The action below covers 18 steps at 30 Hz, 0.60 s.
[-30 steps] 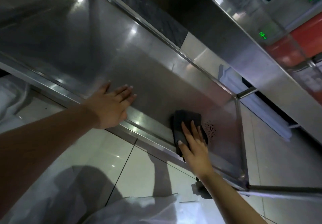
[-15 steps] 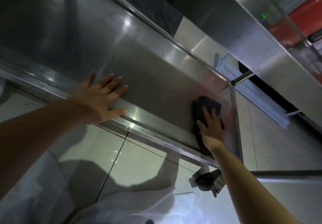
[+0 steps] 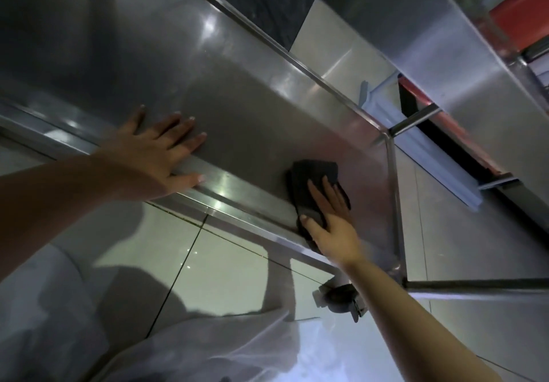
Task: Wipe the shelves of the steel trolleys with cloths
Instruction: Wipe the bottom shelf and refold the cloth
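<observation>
A low steel trolley shelf runs across the view with a raised rim along its near edge. A dark folded cloth lies flat on the shelf near its right end. My right hand presses on the cloth with fingers spread flat, thumb at the near rim. My left hand rests flat on the shelf's near rim, fingers apart, holding nothing.
A caster wheel sits under the shelf's near right corner. A steel leg bar extends right from that corner. A second steel unit stands behind, with a red object beyond. White fabric lies in the foreground over the tiled floor.
My right hand slid the cloth from the near rim toward the shelf's right end, then back a little toward the near rim. My left hand stayed on the rim.
</observation>
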Each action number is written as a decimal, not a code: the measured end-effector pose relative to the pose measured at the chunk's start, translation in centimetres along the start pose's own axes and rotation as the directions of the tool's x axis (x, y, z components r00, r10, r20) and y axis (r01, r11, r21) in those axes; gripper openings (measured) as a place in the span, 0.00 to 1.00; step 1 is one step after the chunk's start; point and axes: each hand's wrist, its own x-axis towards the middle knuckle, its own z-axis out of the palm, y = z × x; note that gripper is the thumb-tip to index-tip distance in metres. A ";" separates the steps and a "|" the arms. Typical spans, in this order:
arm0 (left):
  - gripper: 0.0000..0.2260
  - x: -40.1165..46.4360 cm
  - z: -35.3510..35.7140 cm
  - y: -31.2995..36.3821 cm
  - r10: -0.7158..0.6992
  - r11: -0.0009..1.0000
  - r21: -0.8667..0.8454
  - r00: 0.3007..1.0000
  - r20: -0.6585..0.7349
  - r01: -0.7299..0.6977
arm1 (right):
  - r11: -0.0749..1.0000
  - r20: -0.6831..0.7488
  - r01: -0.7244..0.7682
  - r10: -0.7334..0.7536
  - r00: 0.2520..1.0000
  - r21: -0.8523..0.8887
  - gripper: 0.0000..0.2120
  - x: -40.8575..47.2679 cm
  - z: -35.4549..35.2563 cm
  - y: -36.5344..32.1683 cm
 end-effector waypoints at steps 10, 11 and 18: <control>0.38 0.4 0.5 -0.2 -0.023 1.000 0.014 0.999 -0.031 0.024 | 0.785 0.047 -0.617 0.615 0.787 0.058 0.29 10.7 -5.5 12.4; 0.38 0.4 0.5 -0.2 -0.024 1.000 0.008 0.999 -0.029 0.024 | 0.782 0.052 -0.620 0.618 0.784 0.063 0.28 10.6 -5.5 12.9; 0.43 0.4 0.1 0.1 -0.023 1.000 0.013 0.999 -0.037 0.023 | 0.884 -0.036 -0.466 0.467 0.884 0.036 0.26 3.6 -1.9 6.8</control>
